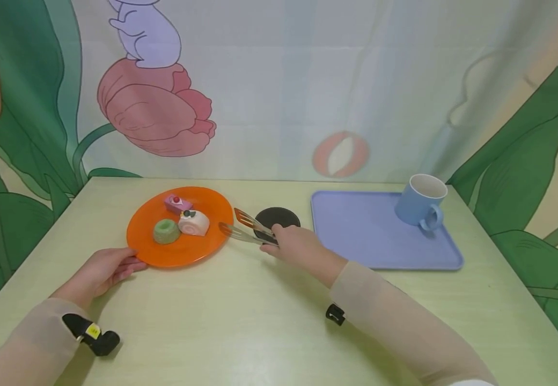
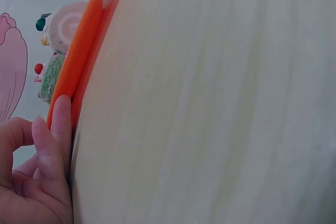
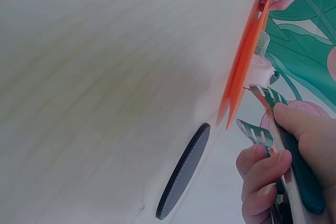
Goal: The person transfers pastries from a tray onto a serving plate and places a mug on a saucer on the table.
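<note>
My left hand [image 1: 107, 271] holds the front-left rim of an orange plate [image 1: 177, 258]. Three toy sweets sit on that plate: a green ring cake [image 1: 166, 232], a white roll cake [image 1: 194, 223] and a pink cake slice [image 1: 177, 203]. In the right wrist view my right hand [image 3: 310, 137] grips a pair of metal serving tongs [image 3: 300, 169] with slotted ends. Those ends stand apart, with nothing between them, by the plate's right rim in the head view. Beneath the right hand lies a round black coaster [image 1: 279, 215], partly hidden by hand and tongs.
To the right lies a lavender tray [image 1: 356, 236]. A light blue mug [image 1: 416, 201] stands on its back-right corner, handle toward the front. A printed curtain [image 1: 269, 96] hangs behind the pale table [image 1: 211, 321].
</note>
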Demonstrator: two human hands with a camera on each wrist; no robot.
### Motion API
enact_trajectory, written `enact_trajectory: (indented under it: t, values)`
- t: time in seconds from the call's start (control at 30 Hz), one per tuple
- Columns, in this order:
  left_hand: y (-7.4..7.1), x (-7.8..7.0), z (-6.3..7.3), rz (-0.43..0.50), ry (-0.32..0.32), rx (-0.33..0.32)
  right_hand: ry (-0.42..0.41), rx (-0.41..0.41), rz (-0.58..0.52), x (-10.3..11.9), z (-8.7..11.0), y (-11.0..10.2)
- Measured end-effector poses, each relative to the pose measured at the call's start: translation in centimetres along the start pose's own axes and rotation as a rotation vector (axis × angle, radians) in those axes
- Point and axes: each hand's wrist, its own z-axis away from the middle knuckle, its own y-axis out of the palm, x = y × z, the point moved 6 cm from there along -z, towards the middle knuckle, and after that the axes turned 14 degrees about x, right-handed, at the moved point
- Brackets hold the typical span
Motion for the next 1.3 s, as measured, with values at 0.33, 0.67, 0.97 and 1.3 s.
enact_trajectory:
  t: [0.33,0.67,0.97,1.3]
  values:
    - [0.0,0.0,-0.1,-0.001,0.001,0.004,0.039,0.005,-0.023,-1.2,0.6,0.3]
    - [0.0,0.0,0.0,0.003,0.010,0.006,0.069,0.012,-0.040,-2.8,1.5,0.4]
    - [0.1,-0.1,0.1,-0.002,0.002,-0.007,0.074,0.006,-0.058,-4.0,2.0,0.5]
    - [0.0,0.0,0.0,0.001,-0.013,-0.024,0.069,-0.003,-0.091,-5.3,2.7,0.3]
